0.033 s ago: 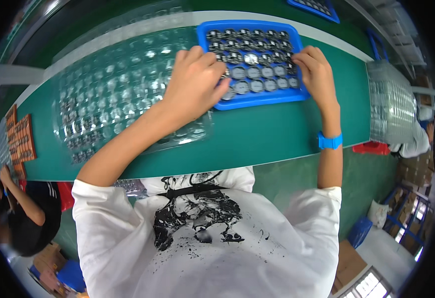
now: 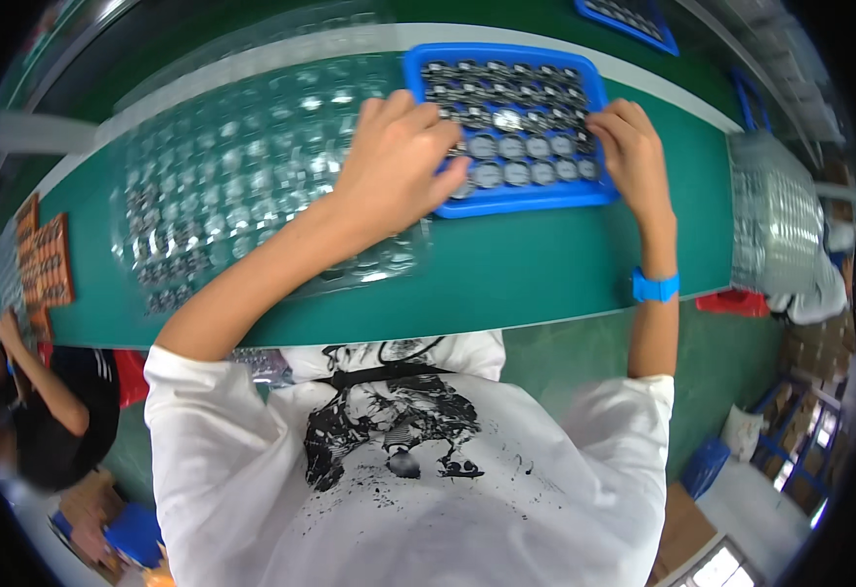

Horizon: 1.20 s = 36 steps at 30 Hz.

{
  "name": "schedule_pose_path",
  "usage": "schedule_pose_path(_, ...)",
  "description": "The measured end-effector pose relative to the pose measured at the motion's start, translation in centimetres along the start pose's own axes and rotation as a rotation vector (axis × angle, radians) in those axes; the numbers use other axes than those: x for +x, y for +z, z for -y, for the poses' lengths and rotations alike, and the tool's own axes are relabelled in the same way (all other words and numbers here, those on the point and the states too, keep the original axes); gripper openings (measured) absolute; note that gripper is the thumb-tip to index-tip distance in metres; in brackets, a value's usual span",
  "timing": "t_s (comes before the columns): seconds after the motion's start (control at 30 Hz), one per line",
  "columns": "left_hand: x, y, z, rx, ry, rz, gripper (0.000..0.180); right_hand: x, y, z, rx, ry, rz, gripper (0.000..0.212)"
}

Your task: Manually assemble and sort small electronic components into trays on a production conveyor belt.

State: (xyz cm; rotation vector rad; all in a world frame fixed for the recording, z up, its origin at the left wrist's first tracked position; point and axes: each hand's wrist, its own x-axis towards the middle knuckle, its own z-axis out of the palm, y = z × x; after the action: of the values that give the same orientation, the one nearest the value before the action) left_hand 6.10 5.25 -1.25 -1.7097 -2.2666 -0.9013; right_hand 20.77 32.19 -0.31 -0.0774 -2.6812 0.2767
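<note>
A blue plastic tray (image 2: 536, 203) lies on the far part of the green table, filled with rows of small round parts (image 2: 514, 147). The far rows look dark and shiny metallic, while the two near rows show pale flat faces. My left hand (image 2: 399, 161) reaches over the tray's left side, its fingers curled down at the end of a row. At the right side, my right hand (image 2: 635, 152) is pinched against the end of a dark row. What lies between the fingertips of either hand is hidden. Left of the tray is a clear blister sheet (image 2: 281, 147) with round pockets.
Dark parts sit in the blister sheet's near left pockets. Orange trays (image 2: 51, 259) lie at the table's left end, beside another person's arm (image 2: 51, 386). Stacked clear blister sheets (image 2: 778, 210) stand at the right end. Another blue tray (image 2: 633, 22) is farther back.
The whole scene sits slightly farther right in the picture. Both hands keep the same closed pose at the blue tray's two sides.
</note>
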Motion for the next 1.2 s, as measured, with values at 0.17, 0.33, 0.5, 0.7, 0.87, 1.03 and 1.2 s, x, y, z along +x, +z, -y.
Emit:
schedule_pose_path(0.17,-0.9,-4.9,1.6,-0.010,-0.075,-0.062,0.022,-0.6,-1.1,2.0,0.156,0.193,-0.047,0.016)
schedule_pose_path(0.33,-6.3,-14.7,9.8,0.129,-0.214,-0.078,0.021,-2.7,-1.7,0.1,0.176,0.240,-0.092,0.011)
schedule_pose_path(0.5,-14.7,-21.5,11.9,0.305,-0.455,0.103,0.019,4.3,0.0,10.7,0.324,-0.162,-0.080,0.004)
schedule_pose_path(0.7,-16.7,-21.1,7.5,0.188,-0.412,0.205,0.023,10.0,5.0,23.3,0.499,-0.567,0.123,0.010)
schedule_pose_path(0.87,-16.3,-19.9,6.9,0.149,-0.435,0.266,0.022,12.5,11.2,31.1,0.414,-0.563,0.381,0.009)
schedule_pose_path(1.03,-16.7,-18.6,8.1,0.229,-0.404,0.258,0.017,14.5,11.5,33.3,0.338,-0.607,0.568,0.005)
schedule_pose_path(1.2,-17.1,-18.8,7.5,0.238,-0.305,0.089,0.013,12.6,10.7,32.7,0.369,-0.595,0.394,0.005)
